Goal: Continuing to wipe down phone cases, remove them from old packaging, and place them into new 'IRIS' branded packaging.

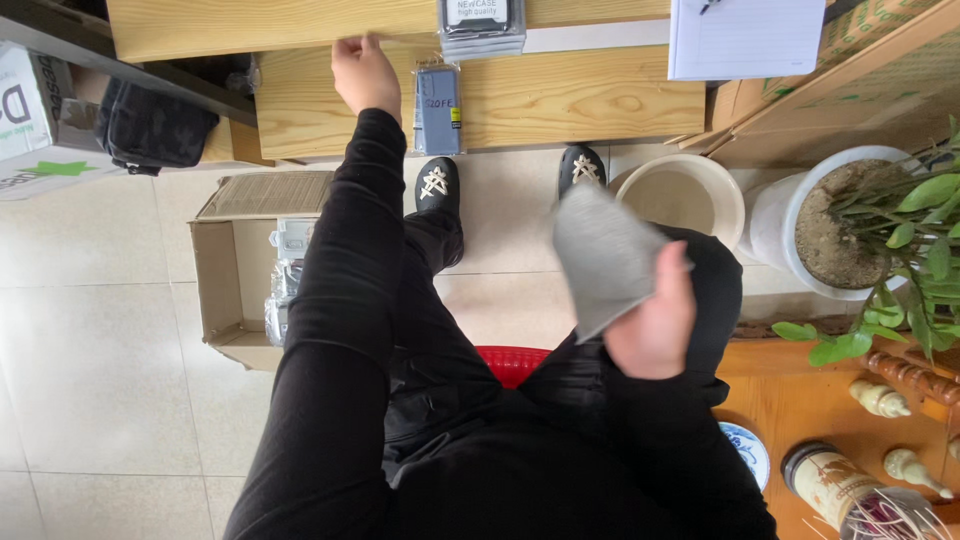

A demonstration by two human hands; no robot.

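Seen from above, a seated person in black clothing reaches the left hand [363, 72] toward twelve o'clock, its fingertips resting on the edge of a pale wooden counter [560, 100]; whether those fingers grip the board or merely touch it cannot be told. The right hand [655, 325], at about three o'clock from the lap, is closed around a corner of a grey cloth [603, 255], which stands up from the grasp and fans toward eleven o'clock. Just beside the left hand, at its three o'clock, a blue phone case in clear wrap [438, 108] lies on the counter. A lined notepad [745, 38] sits at one o'clock. On the tiled floor, an open cardboard box [225, 270] lies at nine o'clock, a cream bucket [690, 195] near the cloth, and a potted plant [850, 220] at three o'clock.
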